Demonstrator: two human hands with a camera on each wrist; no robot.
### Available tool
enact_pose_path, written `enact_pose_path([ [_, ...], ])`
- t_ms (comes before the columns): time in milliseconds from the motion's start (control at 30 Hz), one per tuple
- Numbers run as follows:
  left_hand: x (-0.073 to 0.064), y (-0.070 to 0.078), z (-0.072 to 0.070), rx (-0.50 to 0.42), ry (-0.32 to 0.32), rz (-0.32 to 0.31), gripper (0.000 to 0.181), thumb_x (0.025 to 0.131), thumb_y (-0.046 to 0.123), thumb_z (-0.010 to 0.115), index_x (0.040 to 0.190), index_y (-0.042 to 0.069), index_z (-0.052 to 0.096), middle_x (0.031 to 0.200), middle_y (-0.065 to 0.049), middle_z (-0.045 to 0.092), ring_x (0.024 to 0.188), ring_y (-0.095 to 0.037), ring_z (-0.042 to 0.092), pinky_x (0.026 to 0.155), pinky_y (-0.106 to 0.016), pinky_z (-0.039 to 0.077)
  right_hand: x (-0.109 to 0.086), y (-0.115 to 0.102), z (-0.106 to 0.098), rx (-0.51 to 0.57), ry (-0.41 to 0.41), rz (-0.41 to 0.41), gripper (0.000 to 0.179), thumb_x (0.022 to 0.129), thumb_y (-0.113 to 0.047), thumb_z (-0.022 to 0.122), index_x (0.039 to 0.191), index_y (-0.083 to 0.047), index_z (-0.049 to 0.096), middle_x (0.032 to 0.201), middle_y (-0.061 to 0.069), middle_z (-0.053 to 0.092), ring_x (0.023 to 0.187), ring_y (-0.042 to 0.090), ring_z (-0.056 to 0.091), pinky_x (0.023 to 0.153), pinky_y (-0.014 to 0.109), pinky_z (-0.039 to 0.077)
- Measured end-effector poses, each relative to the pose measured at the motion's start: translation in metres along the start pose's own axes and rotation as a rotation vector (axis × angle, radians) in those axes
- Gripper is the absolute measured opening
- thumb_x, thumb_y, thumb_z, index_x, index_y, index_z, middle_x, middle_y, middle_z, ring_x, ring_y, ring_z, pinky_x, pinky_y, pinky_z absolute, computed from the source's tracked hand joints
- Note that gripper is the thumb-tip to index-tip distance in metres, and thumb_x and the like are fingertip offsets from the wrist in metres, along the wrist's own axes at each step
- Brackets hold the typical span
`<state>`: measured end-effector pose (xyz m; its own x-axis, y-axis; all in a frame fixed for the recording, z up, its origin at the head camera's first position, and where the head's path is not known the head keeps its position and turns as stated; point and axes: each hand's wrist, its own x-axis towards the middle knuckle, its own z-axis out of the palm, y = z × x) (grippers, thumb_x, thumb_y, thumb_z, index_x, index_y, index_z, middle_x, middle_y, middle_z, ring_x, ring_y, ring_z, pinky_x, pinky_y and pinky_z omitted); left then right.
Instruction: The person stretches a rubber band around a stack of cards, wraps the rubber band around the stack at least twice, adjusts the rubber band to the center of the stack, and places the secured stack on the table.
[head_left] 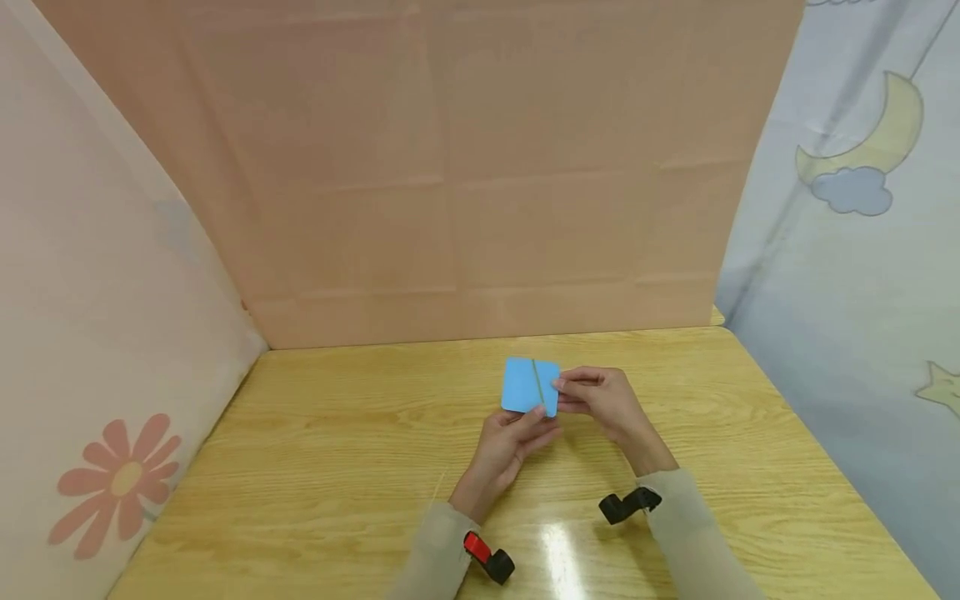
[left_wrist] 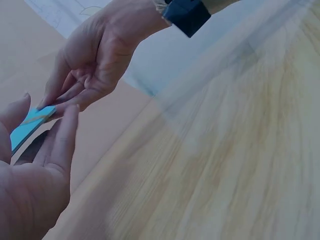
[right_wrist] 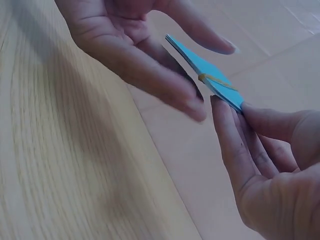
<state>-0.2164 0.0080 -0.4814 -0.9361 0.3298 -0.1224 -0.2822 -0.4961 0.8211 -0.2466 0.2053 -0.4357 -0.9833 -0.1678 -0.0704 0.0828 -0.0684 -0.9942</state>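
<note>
A thin stack of light blue square cards (head_left: 519, 385) is held up above the table, with a yellowish-brown rubber band (head_left: 537, 379) stretched around it at a slant. My right hand (head_left: 603, 402) pinches its right edge between thumb and fingertips, seen closely in the right wrist view. At the lower edge is my left hand (head_left: 510, 450). Its fingers reach out straight beneath the stack, and its thumb (right_wrist: 212, 35) stands apart from the card face in the right wrist view. Several layers show along the stack's edge (right_wrist: 182, 50). Whether the left fingers touch its underside is hard to see.
Below the hands spreads a wood-grain table (head_left: 337, 442). A peach-coloured sheet (head_left: 450, 167) hangs behind it. Pale printed cloths flank it, with a flower (head_left: 123, 479) on the left and a moon (head_left: 892, 125) on the right. Both sleeves carry dark wrist devices.
</note>
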Motion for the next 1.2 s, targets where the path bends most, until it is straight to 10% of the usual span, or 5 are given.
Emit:
enact_pose_path([
  [433, 0.002, -0.017, 0.025, -0.038, 0.126, 0.027, 0.02, 0.097, 0.007, 0.076, 0.105, -0.011, 0.074, 0.105, -0.021, 0.079, 0.096, -0.025, 0.081, 0.095, -0.039, 0.064, 0.002, 0.0, -0.006, 0.029, 0.024, 0.003, 0.025, 0.099, -0.009, 0.074, 0.118, 0.008, 0.072, 0.091, -0.004, 0.077, 0.081, 0.01, 0.077, 0.08, 0.028, 0.066],
  [1200, 0.0, -0.018, 0.019, 0.019, 0.218, 0.069, 0.027, 0.099, 0.006, 0.071, 0.116, -0.014, 0.072, 0.107, -0.029, 0.077, 0.097, -0.028, 0.081, 0.091, -0.038, 0.065, -0.001, 0.001, -0.005, -0.049, 0.007, -0.008, 0.02, 0.101, -0.009, 0.07, 0.113, 0.007, 0.066, 0.088, -0.002, 0.073, 0.079, 0.012, 0.074, 0.081, 0.031, 0.067],
])
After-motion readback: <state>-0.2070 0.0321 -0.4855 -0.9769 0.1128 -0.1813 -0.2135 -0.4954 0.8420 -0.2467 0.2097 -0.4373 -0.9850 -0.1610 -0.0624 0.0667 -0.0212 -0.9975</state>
